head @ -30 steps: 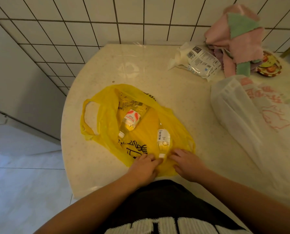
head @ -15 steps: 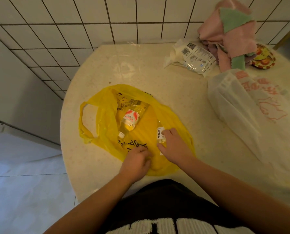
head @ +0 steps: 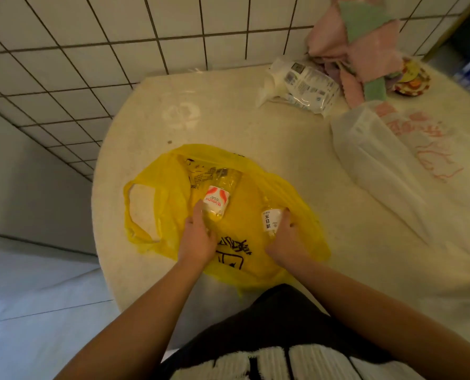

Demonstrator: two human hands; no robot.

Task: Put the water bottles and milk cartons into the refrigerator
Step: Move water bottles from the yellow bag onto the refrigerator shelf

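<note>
1. nearest, both forearms reach out from the six o'clock edge of the round surface (head: 255,111) toward a flattened yellow bag (head: 173,187).
2. left hand (head: 199,238) is curled over the neck end of the red-labelled bottle (head: 218,197), fingers partly closed on it; probably gripping through or just inside the bag film, though i cannot tell which.
3. right hand (head: 286,237) wraps the white-labelled bottle (head: 269,219) from its three o'clock side, fingers bent round it in a loose clasp.
4. both bottles lie on their sides in the bag, well apart, caps toward six o'clock; clear plastic, tinted yellow by the film, likely slippery.
5. one hand per bottle suggests lifting both at once for the refrigerator, which is not in view.
6. farther out, at two o'clock, lies a white printed bag (head: 392,160); beyond it a white packet (head: 305,86) and folded cloths (head: 365,42) against the tiled wall. no milk cartons visible.
</note>
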